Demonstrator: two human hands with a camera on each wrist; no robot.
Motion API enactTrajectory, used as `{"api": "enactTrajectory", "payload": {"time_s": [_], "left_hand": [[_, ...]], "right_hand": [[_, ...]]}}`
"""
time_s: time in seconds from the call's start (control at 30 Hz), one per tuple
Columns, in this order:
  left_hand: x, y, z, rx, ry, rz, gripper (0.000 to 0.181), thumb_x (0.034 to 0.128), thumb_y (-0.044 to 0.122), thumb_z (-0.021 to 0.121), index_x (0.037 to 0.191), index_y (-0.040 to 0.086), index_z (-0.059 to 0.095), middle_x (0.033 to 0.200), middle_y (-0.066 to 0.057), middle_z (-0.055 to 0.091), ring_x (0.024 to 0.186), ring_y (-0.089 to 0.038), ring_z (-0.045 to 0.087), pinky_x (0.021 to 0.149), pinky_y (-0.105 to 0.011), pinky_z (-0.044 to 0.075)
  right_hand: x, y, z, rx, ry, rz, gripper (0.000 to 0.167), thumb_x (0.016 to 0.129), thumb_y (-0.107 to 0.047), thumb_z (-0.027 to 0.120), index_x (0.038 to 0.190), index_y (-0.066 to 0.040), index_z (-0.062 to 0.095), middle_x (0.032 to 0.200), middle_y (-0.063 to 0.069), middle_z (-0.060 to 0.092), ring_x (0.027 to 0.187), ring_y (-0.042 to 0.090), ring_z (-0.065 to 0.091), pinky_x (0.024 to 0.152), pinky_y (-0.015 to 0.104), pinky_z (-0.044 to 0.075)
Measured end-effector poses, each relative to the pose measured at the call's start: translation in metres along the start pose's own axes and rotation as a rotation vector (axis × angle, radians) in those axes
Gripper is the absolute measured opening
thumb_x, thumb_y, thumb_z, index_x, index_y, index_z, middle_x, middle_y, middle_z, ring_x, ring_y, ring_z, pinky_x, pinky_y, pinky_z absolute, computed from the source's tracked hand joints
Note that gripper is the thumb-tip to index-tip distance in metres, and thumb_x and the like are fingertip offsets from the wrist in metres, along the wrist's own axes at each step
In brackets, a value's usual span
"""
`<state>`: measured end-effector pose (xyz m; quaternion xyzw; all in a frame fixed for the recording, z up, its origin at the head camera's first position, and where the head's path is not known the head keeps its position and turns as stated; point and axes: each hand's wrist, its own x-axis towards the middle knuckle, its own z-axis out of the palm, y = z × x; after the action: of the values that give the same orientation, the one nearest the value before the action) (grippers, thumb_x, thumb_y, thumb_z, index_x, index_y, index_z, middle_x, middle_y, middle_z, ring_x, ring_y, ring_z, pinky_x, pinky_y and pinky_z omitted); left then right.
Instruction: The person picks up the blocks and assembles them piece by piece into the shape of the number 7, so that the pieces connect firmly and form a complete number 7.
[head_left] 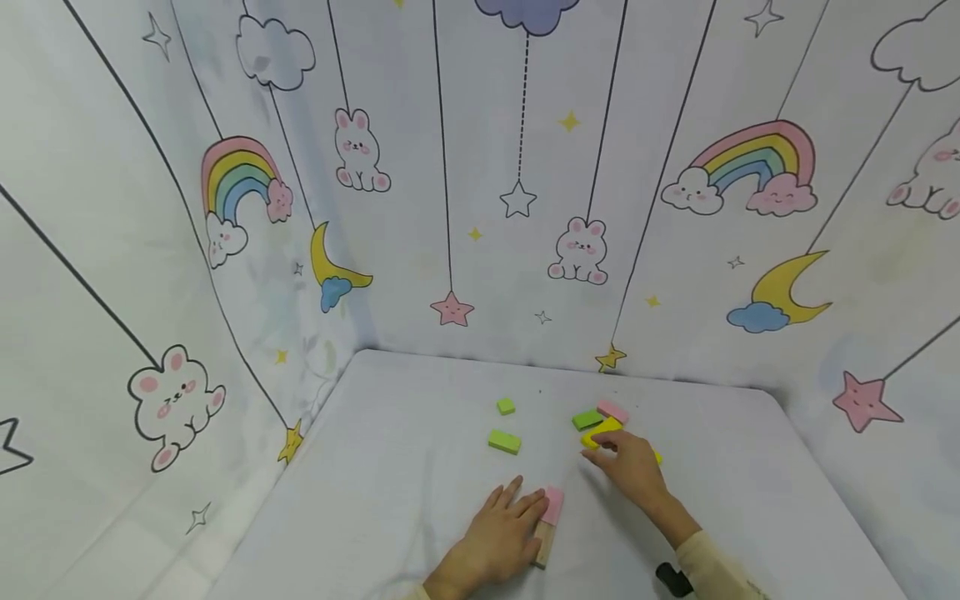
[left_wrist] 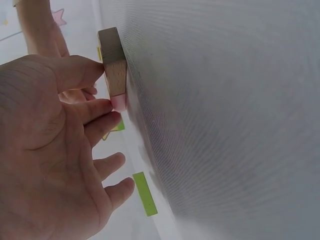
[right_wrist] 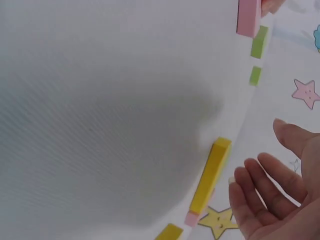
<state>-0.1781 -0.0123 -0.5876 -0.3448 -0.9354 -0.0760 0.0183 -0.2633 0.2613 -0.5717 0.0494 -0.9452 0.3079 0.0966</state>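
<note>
My left hand (head_left: 501, 537) lies flat along the left side of a pink block (head_left: 554, 504) and a plain wooden block (head_left: 545, 543), set end to end on the table. In the left wrist view its thumb touches the side of the wooden block (left_wrist: 116, 75) and its fingertips reach the pink one. Over at the right, my right hand (head_left: 632, 471) hovers beside a long yellow block (head_left: 602, 432), thumb and fingers apart. The right wrist view shows a gap between those fingers and the yellow block (right_wrist: 210, 177).
Behind the yellow block lie a green block (head_left: 587, 419) and a pink block (head_left: 613, 411). Another yellow block (head_left: 658, 457) is partly hidden by the right hand. Two green blocks (head_left: 505, 442) lie farther left. A black object (head_left: 673, 579) is near the right sleeve.
</note>
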Motion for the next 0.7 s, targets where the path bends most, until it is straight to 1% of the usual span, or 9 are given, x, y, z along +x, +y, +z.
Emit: {"api": "enactTrajectory", "payload": {"time_s": [0.13, 0.27, 0.37, 0.47, 0.53, 0.7], "left_hand": [[0.0, 0.0, -0.001, 0.001, 0.005, 0.0, 0.057, 0.1022, 0.042, 0.058, 0.154, 0.02, 0.051, 0.16, 0.008, 0.047, 0.151, -0.032, 0.038, 0.118, -0.051, 0.039], [0.0, 0.0, -0.002, 0.003, 0.02, 0.007, 0.056, 0.1024, 0.041, 0.058, 0.154, 0.02, 0.051, 0.159, 0.007, 0.048, 0.151, -0.033, 0.039, 0.117, -0.052, 0.04], [0.0, 0.0, -0.001, -0.012, 0.005, -0.001, 0.056, 0.103, 0.041, 0.057, 0.155, 0.02, 0.05, 0.16, 0.008, 0.047, 0.152, -0.032, 0.037, 0.118, -0.052, 0.038], [0.0, -0.001, 0.001, -0.021, -0.008, -0.006, 0.057, 0.1035, 0.042, 0.056, 0.156, 0.02, 0.049, 0.161, 0.007, 0.046, 0.152, -0.033, 0.036, 0.119, -0.052, 0.037], [0.0, -0.001, 0.002, -0.023, -0.019, -0.012, 0.057, 0.104, 0.042, 0.055, 0.157, 0.021, 0.048, 0.162, 0.008, 0.045, 0.153, -0.032, 0.034, 0.12, -0.052, 0.036], [0.001, 0.0, 0.003, -0.011, -0.023, -0.017, 0.057, 0.1044, 0.042, 0.054, 0.157, 0.022, 0.047, 0.162, 0.009, 0.044, 0.154, -0.031, 0.034, 0.12, -0.051, 0.036]], "right_hand": [[0.011, 0.005, 0.001, -0.041, 0.014, 0.011, 0.042, 0.09, -0.034, 0.082, 0.119, -0.005, 0.077, 0.117, 0.015, 0.075, 0.109, 0.036, 0.069, 0.089, 0.055, 0.057], [0.024, 0.009, 0.004, -0.083, 0.027, 0.006, 0.044, 0.091, -0.034, 0.081, 0.121, -0.003, 0.075, 0.123, 0.02, 0.072, 0.112, 0.04, 0.067, 0.091, 0.058, 0.055], [0.032, 0.009, 0.006, -0.1, 0.026, 0.01, 0.047, 0.092, -0.034, 0.08, 0.124, 0.0, 0.073, 0.127, 0.023, 0.069, 0.116, 0.042, 0.065, 0.096, 0.06, 0.052], [0.039, 0.009, 0.009, -0.11, 0.019, 0.027, 0.049, 0.092, -0.034, 0.079, 0.126, 0.001, 0.072, 0.13, 0.024, 0.067, 0.119, 0.042, 0.063, 0.098, 0.059, 0.051], [0.042, 0.008, 0.012, -0.114, 0.018, 0.036, 0.05, 0.092, -0.034, 0.079, 0.127, 0.001, 0.071, 0.132, 0.025, 0.066, 0.12, 0.043, 0.062, 0.099, 0.059, 0.051], [0.048, 0.011, 0.02, -0.128, 0.022, 0.041, 0.051, 0.09, -0.032, 0.081, 0.126, 0.003, 0.07, 0.132, 0.028, 0.063, 0.121, 0.044, 0.061, 0.101, 0.06, 0.05]]}}
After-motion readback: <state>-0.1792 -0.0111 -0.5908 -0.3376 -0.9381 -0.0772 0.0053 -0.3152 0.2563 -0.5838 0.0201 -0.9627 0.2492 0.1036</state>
